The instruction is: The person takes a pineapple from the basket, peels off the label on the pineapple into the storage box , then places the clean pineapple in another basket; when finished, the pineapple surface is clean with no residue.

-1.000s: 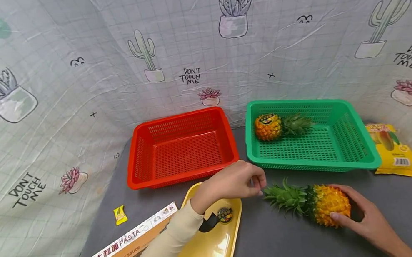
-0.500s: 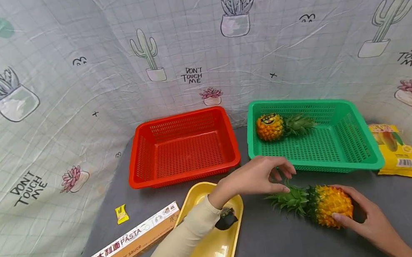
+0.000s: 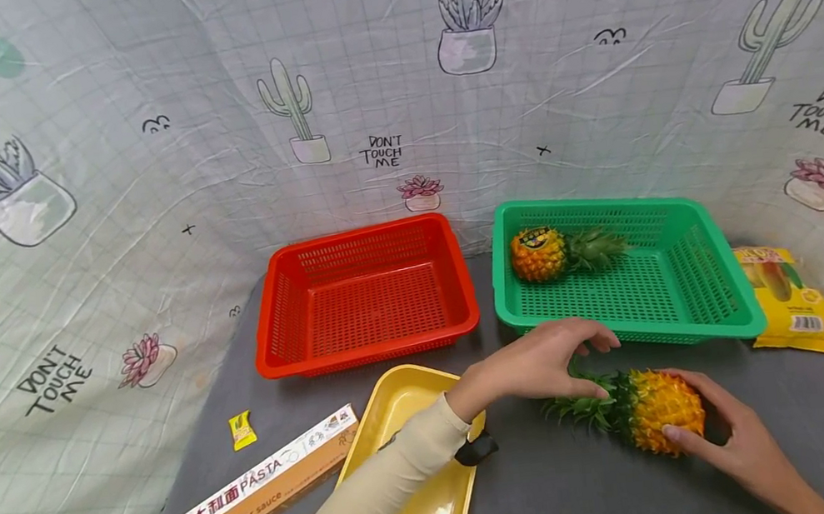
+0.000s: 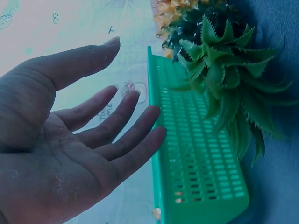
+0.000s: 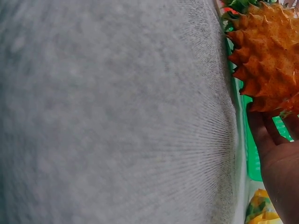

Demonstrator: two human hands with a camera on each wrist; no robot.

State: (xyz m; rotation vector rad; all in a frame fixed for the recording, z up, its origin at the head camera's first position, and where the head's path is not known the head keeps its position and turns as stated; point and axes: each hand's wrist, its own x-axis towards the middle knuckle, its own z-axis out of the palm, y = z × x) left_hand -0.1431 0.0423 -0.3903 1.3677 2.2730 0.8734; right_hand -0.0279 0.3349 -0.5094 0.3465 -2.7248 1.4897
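Orange, leafy, one pineapple (image 3: 549,255) sits in the green plastic basket (image 3: 615,296); its twin (image 3: 653,411) I judge unplaced, gripped on the grey bench (image 3: 572,487) by my right hand (image 3: 733,439), left hand (image 3: 540,363) spread nearby.

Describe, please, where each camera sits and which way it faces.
Head: on the head, facing forward and down at the held pineapple; left hand, right hand and left sleeve show.
Left wrist: on that wrist, facing the pineapple's leaves; the left hand shows.
Right wrist: on that wrist, facing a grey surface and the pineapple; right hand partly shows.
Both wrist views share the green basket.
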